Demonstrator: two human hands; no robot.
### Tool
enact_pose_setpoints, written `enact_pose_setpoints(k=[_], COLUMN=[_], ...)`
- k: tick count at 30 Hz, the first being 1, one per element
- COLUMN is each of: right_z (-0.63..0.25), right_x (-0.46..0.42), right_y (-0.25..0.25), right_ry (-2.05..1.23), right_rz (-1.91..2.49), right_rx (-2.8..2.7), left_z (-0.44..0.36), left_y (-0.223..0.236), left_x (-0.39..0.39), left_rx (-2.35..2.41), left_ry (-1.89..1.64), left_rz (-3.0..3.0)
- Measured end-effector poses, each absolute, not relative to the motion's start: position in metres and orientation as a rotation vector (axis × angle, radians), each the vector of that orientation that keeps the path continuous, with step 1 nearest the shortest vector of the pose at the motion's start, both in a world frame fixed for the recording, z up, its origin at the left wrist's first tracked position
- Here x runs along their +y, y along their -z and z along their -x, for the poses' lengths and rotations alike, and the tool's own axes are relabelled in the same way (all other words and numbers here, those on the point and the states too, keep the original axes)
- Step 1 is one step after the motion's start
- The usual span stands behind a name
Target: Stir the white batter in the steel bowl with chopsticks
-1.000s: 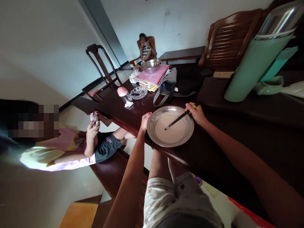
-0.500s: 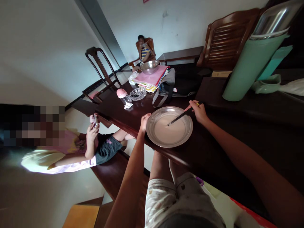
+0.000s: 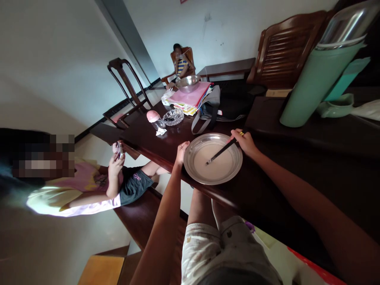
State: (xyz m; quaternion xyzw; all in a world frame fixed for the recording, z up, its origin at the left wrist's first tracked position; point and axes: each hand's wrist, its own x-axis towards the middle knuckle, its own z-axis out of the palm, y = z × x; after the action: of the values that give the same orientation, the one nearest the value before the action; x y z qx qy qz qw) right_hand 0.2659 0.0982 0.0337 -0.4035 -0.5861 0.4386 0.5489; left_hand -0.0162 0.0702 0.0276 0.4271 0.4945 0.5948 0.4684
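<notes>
Stirring pale batter in the steel plate (image 3: pixel 234 169) at the bench (image 3: pixel 297 174) edge, the right hand (image 3: pixel 246 142) is clamping chopsticks (image 3: pixel 221 151) in its fingers; the left hand (image 3: pixel 181 152) is gripping the plate's rim, batter looking nearly smooth

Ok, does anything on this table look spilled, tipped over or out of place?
Mostly no. The metal plate sits flat with its pale liquid inside, steadied by the left hand; the right hand holds chopsticks in it. Only the plate's near rim overhangs the table edge slightly.
</notes>
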Motion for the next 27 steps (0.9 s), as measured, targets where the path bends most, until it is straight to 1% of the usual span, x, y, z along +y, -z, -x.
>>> enact_pose_setpoints(k=[4,9,15,20,24,27], right_z=[-0.2678,-0.2653,-0.2675,-0.2653,-0.2673,-0.2669], right_x=[0.0992,0.0972,0.099,0.0983,0.1,0.0988], right_y=[-0.0342,-0.0344,-0.0344,-0.0339,-0.0334,-0.0339], right_ry=[-0.961,-1.046,-0.966,-1.026,-0.979,-1.021], right_rz=[0.997,0.956,0.98,0.951,0.991,0.973], right_rx=[-1.276,-1.356,-1.246,-1.38,-1.265,-1.285], left_z=[0.0163,0.0161,0.017,0.0173,0.0173,0.0177], left_y=[-0.0271,-0.0294,-0.0282,-0.0279,-0.0272,-0.0265], left_x=[0.0701,0.0688,0.07,0.0721,0.072,0.0718], left_rx=[1.219,1.213,1.21,1.211,1.206,1.197], left_ry=[-1.46,-1.462,-1.457,-1.465,-1.47,-1.474], left_rz=[-1.021,-1.02,-1.005,-0.987,-0.988,-1.002])
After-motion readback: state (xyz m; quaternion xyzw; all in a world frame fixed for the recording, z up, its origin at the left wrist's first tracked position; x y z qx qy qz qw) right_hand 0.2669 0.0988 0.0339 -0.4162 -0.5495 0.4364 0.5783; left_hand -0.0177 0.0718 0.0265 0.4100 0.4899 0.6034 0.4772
